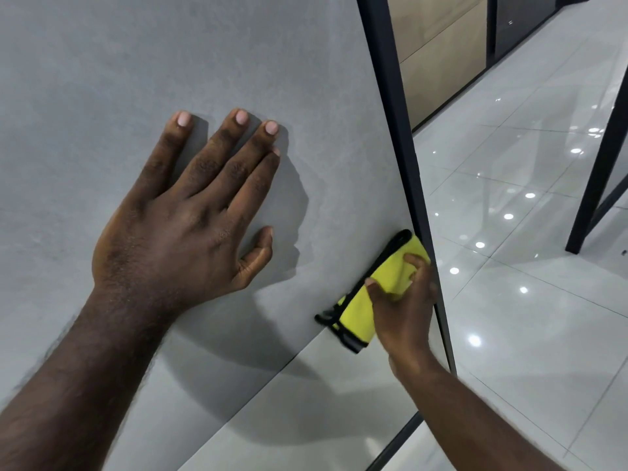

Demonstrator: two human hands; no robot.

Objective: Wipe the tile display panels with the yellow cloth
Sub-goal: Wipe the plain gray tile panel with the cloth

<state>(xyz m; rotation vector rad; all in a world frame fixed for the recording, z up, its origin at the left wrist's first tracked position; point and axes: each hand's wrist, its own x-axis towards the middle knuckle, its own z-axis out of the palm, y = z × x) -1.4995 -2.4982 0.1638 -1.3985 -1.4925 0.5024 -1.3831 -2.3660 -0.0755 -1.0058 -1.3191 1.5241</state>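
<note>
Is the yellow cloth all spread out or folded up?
Folded up. The yellow cloth shows stacked black-trimmed edges, and the right hand grips it as a small pad against the grey panel.

**No writing that can be read**

No text, number, brand or sign is readable anywhere in the view. The face of the grey tile panel [204, 62] shows only its plain mottled surface. The yellow cloth [356, 314] has a grey strip at its lower black edge. It is perhaps a sewn label, but no letters show on it. On the dark panel [530, 28] far back at the top right there is a small pale mark [510, 22], too small to tell if it is writing.
</note>
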